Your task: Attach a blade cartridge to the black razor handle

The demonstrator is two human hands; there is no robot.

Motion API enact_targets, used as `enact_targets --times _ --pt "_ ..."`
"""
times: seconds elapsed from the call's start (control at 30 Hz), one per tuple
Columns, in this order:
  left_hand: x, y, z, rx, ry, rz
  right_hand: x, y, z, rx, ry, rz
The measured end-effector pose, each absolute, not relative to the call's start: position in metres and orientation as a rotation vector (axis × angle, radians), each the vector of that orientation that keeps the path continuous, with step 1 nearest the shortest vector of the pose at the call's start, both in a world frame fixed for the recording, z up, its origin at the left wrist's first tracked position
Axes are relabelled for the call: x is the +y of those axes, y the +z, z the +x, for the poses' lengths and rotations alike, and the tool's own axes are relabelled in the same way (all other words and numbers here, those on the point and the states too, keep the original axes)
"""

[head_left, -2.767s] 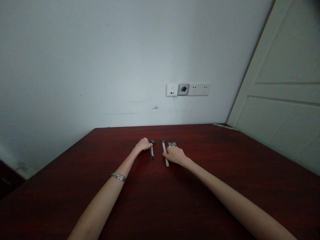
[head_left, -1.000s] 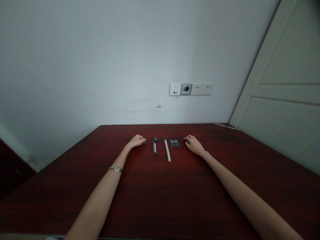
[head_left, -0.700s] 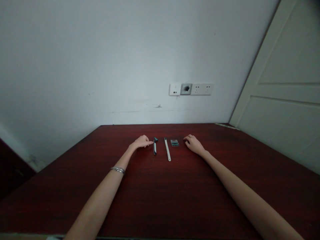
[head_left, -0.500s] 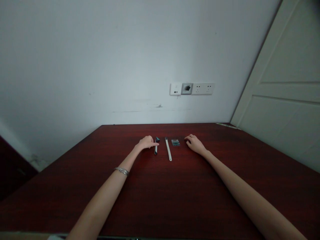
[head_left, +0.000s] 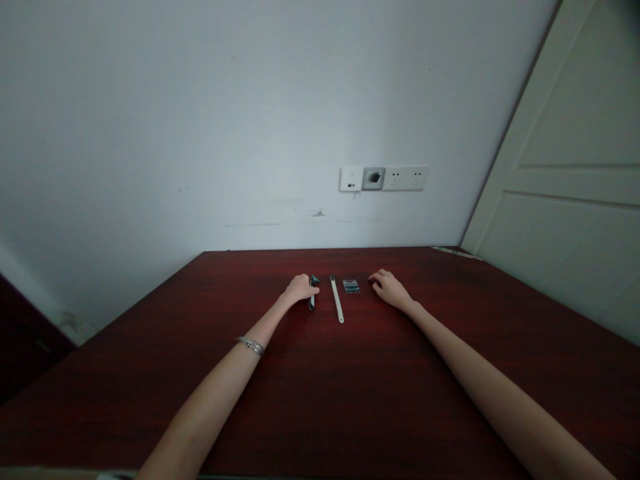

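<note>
My left hand (head_left: 299,288) is closed around the handle of a razor (head_left: 313,303), thumb across it. The razor lies upright along the view, its dark head at the far end and a pale handle with dark edges; my fingers hide part of it. To its right lies a long, thin white stick (head_left: 337,303) with a dark far tip and a small hole at its near end. Beyond that sits a small clear case (head_left: 351,287) with dark contents. My right hand (head_left: 391,290) rests on the table right of the case, fingers loosely bent and apart, holding nothing.
The dark red wooden table (head_left: 320,387) runs back to a pale wall (head_left: 250,133). Sockets and switches (head_left: 384,179) are set in the wall. A white panelled door (head_left: 575,173) stands at the right. A silver bracelet (head_left: 251,346) is on my left wrist.
My left hand has moved slightly right, and its thumb, stretched over the razor before, has now closed around the handle. My right hand has stayed in place.
</note>
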State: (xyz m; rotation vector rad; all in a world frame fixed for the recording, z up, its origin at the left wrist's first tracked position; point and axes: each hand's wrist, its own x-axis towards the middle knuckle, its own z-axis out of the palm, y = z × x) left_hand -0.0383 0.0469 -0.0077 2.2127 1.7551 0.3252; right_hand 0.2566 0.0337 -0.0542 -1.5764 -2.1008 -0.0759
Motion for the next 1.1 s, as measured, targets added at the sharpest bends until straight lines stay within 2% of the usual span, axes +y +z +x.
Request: enact_targets --times 0.17,0.4,0.5,0.77,0.9,1.1 --pt "0.050 -0.006 -0.038 1.744 0.378 2.223 0.038 -0.055 0.261 -2.096 -0.044 -1.521" --pt "0.042 0.026 -0.035 1.694 0.625 2.309 0.037 -0.034 0.241 -1.855 0.080 -1.333" --pt "0.033 0.038 -0.029 1.631 0.716 2.315 0.034 -0.020 0.217 -1.721 0.305 -1.224" --pt "0.014 0.043 -0.010 1.199 0.776 2.393 0.015 -0.003 0.169 -1.243 1.243 -0.900" --pt "0.010 0.043 -0.009 1.087 0.737 2.378 0.005 0.003 0.165 -1.144 1.441 -0.744" --pt "0.009 0.041 -0.011 0.948 0.741 2.347 0.000 0.008 0.169 -1.198 1.560 -0.703"
